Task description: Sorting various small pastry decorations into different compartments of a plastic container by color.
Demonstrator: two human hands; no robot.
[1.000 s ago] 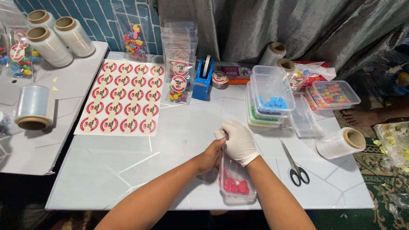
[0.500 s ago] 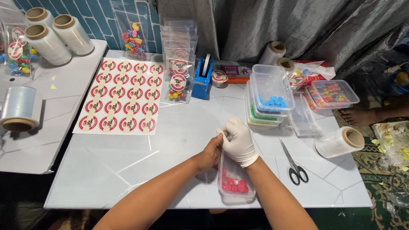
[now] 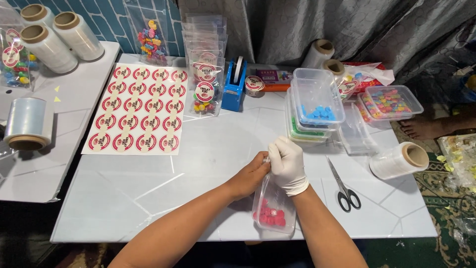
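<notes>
At the desk's near edge, the bare left hand and gloved right hand both pinch the top of a clear pouch holding pink pieces, scissors lying just beside.

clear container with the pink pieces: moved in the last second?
No. The clear container with pink pieces keeps its place against the scissors and the table's front edge, under both hands; the camera shifted slightly.
</notes>
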